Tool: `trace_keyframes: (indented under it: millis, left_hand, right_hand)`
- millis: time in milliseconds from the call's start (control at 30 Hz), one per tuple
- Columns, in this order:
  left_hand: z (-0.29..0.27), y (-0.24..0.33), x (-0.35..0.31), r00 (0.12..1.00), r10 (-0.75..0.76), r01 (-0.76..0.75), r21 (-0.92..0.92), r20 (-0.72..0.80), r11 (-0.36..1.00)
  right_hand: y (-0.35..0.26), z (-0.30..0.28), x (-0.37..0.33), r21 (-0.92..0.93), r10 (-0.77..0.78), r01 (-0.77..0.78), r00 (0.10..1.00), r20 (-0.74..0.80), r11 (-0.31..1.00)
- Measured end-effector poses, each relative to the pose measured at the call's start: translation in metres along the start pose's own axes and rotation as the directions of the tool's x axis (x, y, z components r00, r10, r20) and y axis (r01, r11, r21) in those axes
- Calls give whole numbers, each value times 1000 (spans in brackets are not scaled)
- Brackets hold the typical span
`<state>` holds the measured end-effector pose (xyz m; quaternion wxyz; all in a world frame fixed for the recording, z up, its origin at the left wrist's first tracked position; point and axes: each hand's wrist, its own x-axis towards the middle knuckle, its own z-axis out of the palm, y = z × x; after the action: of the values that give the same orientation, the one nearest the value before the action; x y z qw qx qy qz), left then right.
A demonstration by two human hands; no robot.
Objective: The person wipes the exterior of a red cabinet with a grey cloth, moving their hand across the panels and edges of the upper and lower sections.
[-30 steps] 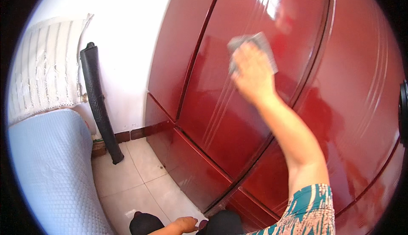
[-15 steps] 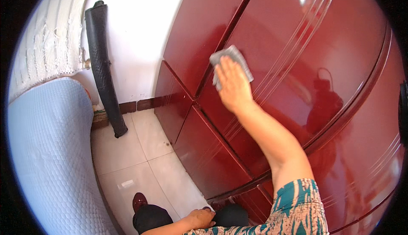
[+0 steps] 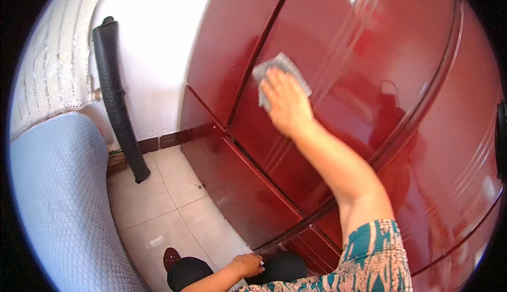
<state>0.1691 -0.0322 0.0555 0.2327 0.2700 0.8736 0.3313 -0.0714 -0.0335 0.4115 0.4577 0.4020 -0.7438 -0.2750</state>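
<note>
My right hand (image 3: 288,104) presses a folded grey cloth (image 3: 298,73) against a glossy dark red cabinet door (image 3: 338,44), its fingers laid over the cloth near the door's left edge. The cloth sticks out above and to both sides of the fingers. Low in the view, my left hand (image 3: 248,265) rests by my knees with its fingers curled in. A small pale spot shows at its fingertips, too small to name.
Lower red cabinet panels (image 3: 253,186) reach down to the tiled floor (image 3: 145,202). A black wrapped pipe (image 3: 113,75) leans by the white wall (image 3: 153,54). At left are a light blue quilted cover (image 3: 58,186) and a white knitted cloth (image 3: 58,65).
The view has shifted, so the cabinet and pipe appear further left and slightly lower. My right hand stays on the cloth, a little higher on the door. My left hand has turned slightly.
</note>
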Motion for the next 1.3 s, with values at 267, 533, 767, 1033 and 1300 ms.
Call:
trace_keyframes:
  millis: [267,533,767,1033,1300]
  left_hand:
    - [-15,9,-14,998,-67,67,74,-6,995]
    - [-14,-8,-19,989,-150,150,65,-4,987]
    - [-11,-18,-24,979,-181,187,64,-100,980]
    - [-8,-28,-22,974,-191,201,75,-122,977]
    - [-10,-3,-20,976,-219,218,52,15,975]
  right_hand:
    - [147,-137,-18,-378,190,-350,897,-399,857]
    - [41,-120,-113,-19,141,-140,984,104,990]
    - [-74,-60,-202,19,-195,207,880,433,978]
    - [-94,-55,-217,444,-99,26,985,142,895]
    - [-155,-30,-306,443,-324,87,806,495,892]
